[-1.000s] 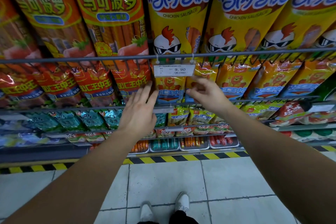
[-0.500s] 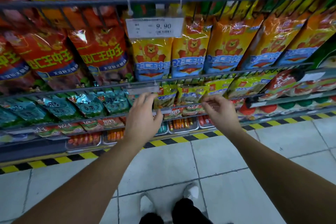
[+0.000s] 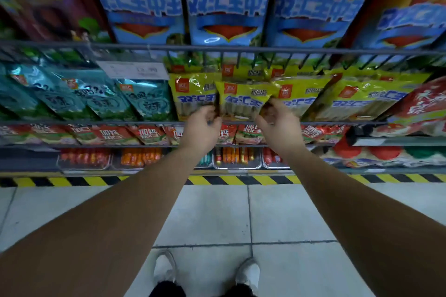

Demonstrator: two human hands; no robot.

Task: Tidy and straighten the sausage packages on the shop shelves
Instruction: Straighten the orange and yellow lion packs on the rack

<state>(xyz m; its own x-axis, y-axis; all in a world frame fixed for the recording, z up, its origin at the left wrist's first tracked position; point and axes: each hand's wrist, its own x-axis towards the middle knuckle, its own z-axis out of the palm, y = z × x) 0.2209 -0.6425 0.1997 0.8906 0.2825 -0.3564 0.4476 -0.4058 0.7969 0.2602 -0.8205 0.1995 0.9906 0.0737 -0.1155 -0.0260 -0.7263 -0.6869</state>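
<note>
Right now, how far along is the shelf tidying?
Done, by the look of it: the big blue packs on the top row stand straight and even. In hand: the left hand and right hand grip the lower corners of one yellow pack. Left: the teal packs lean sideways, and the yellow packs on the right overlap at a slant.

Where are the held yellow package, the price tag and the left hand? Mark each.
held yellow package [image 3: 241,100]: head view, front face.
price tag [image 3: 134,70]: head view, its middle.
left hand [image 3: 201,129]: head view, back of hand.
</note>
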